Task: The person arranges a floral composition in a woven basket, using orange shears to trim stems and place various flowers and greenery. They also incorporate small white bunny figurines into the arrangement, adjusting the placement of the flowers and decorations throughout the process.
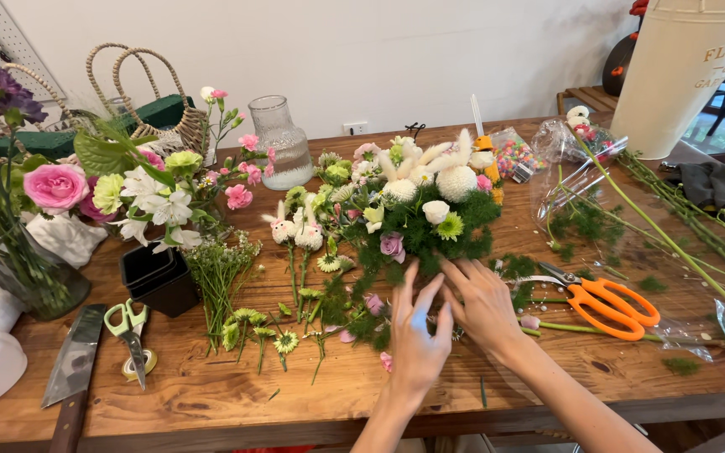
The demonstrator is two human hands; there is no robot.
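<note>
A low flower arrangement (430,218) of dark greenery, white pompom blooms, small bunny figures and a lilac rose sits mid-table. My left hand (417,335) lies flat at its near edge, fingers spread and pointing up into the foliage. My right hand (484,306) rests beside it, fingertips touching the green base. Neither hand grips anything. Cut green and white flower stems (253,327) lie loose to the left of my hands.
Orange scissors (610,306) lie right of my hands, with long stems (673,218) and a cream bucket (681,67) beyond. On the left are green scissors (130,327), a knife (73,369), a black pot (157,277), a bouquet with a pink rose (56,186), and a glass vase (283,143).
</note>
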